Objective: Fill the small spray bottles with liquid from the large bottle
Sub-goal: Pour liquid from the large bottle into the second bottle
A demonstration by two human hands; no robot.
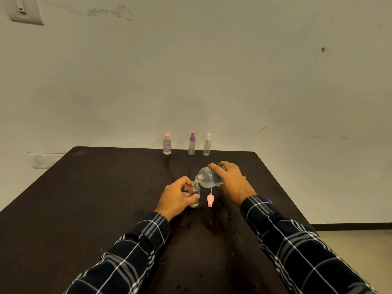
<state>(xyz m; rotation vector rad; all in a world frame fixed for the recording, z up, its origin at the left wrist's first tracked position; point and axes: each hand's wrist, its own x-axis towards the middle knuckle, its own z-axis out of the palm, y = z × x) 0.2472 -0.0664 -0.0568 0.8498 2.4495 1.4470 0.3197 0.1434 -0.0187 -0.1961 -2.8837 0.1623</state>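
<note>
My right hand (232, 180) grips the large clear bottle (209, 177), tipped on its side with its open neck pointing left and down. That neck sits just above the mouth of a small clear bottle (195, 190) standing uncapped on the dark table (84, 198). My left hand (177, 196) is wrapped around this small bottle and holds it upright. A pink spray cap (210, 199) with its white tube lies on the table just to the right of the small bottle.
At the table's far edge stand a bottle with a pink cap (167, 144), a spray bottle with a purple top (191, 144) and one with a white top (207, 144). A bare wall rises behind them. Floor shows past the table's right edge.
</note>
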